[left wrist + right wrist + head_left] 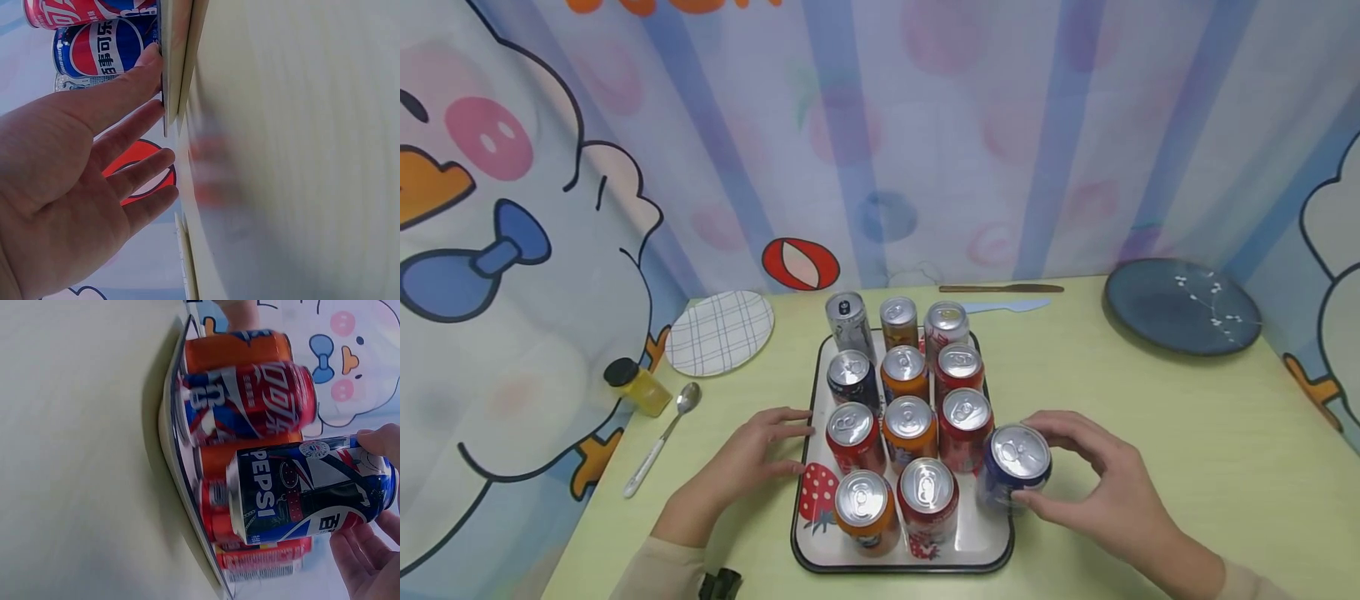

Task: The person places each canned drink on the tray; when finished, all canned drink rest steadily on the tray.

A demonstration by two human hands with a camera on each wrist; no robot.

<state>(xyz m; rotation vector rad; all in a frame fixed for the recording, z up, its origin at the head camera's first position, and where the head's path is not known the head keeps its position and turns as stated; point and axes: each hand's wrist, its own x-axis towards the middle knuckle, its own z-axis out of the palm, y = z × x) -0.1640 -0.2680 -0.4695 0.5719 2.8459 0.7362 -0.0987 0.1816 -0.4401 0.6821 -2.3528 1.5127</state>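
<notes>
My right hand (1101, 487) grips a dark blue Pepsi can (1017, 467) near its top, fingers on one side and thumb on the other. In the right wrist view the Pepsi can (300, 490) is held over the rim of the strawberry-print tray (977, 546), its base off the tray. At the tray's left edge, my left hand (760, 450) has its fingers extended, fingertips at the rim. Rows of drink cans stand on the tray, among them an orange can (867, 512), a red Coca-Cola can (928, 500) and another dark blue Pepsi can (852, 379).
A checked plate (720, 333), a yellow jar with a black lid (638, 387) and a spoon (662, 439) lie to the left. Behind the tray are a brown knife (1002, 288) and a light blue knife (1007, 306). A dark plate (1180, 308) sits at the back right.
</notes>
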